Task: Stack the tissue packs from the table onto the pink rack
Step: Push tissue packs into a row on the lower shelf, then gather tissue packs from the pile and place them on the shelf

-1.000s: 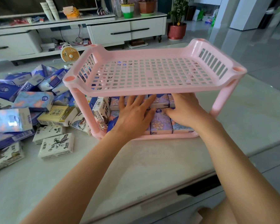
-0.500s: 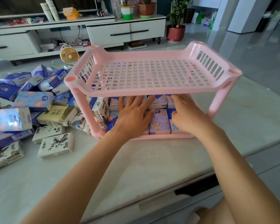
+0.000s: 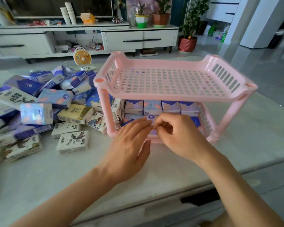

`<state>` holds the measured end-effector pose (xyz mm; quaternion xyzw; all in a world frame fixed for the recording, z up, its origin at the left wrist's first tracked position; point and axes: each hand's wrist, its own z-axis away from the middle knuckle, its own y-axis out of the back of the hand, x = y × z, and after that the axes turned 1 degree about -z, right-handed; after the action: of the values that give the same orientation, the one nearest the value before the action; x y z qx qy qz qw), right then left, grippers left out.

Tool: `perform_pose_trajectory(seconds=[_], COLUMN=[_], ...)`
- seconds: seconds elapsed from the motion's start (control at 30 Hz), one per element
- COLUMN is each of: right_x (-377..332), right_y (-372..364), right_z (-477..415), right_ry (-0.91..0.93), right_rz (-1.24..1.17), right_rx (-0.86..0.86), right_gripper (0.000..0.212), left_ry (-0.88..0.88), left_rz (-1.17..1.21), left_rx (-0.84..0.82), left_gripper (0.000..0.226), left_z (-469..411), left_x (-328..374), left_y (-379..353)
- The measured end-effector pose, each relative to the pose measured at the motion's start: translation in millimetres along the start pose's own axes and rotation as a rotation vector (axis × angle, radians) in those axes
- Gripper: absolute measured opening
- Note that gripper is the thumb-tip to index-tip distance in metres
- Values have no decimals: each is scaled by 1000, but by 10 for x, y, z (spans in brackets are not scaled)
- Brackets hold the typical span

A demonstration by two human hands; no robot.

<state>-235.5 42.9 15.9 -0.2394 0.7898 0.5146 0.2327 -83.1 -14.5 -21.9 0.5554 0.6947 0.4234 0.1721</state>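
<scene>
Purple and blue tissue packs (image 3: 161, 106) are sitting in tidy rows on the lower shelf of the pink rack (image 3: 174, 82), standing near the bench's (image 3: 261, 128) right edge; its slotted top shelf is carrying nothing. Packing the bottom tier first is probably keeping the light plastic frame steady. Both hands are hovering at the shelf's front lip. The left hand (image 3: 129, 145) is lying flat with fingers straight and together, holding nothing. The right hand (image 3: 177, 136) is curling, thumb and forefinger pinching close over the front row; whether it is gripping a pack's edge I cannot tell, since the fingers are hiding the contact. Judging by this, the front row is being squared up so more packs fit.

Outward from the rack, a loose heap of packs (image 3: 44, 102) is spreading toward the bench's left edge, some white with ink drawings, one yellow (image 3: 75, 113), all waiting within easy reach. Most of the job seems to be remaining.
</scene>
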Motion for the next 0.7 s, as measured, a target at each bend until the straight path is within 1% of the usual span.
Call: perform_pose_trajectory(seconds=[0.07,0.13,0.23,0.33,0.43,0.5,0.6,0.67,0.7], right_x=[-85,-144,-264,-491,-733,-872,-1079,-1225,-1288], right_y=[-77,-181,-347,-469,-639,-781,-1028,-1220,-1304], right_z=[45,67,94,138,155,130,-3,-168,-269], right_ry=[19,24,36,20,6,25,87,143,167], right_rz=[-23,-25,-71,-210,-296,-302,-255,-160,-105], right_rx=[-83,-152,-192,-213,-243,-224,-223,-206,-195], right_gripper=[19,18,18,19,14,19,26,35,44], left_ry=[-11,29,176,342,480,631,827,897,923], left_rz=[-11,-13,7,-1,-19,13,81,132,145], left_rx=[-9,29,135,266,320,346,393,445,480], left_gripper=[25,23,22,25,24,23,28,30,31], left_z=[331,618,806,732,677,704,758,788,795], left_x=[-68,-173,-317,-420,-530,-605,-743,-848,-891], left_y=[246,483,721,897,1075,1196,1418,1600,1677])
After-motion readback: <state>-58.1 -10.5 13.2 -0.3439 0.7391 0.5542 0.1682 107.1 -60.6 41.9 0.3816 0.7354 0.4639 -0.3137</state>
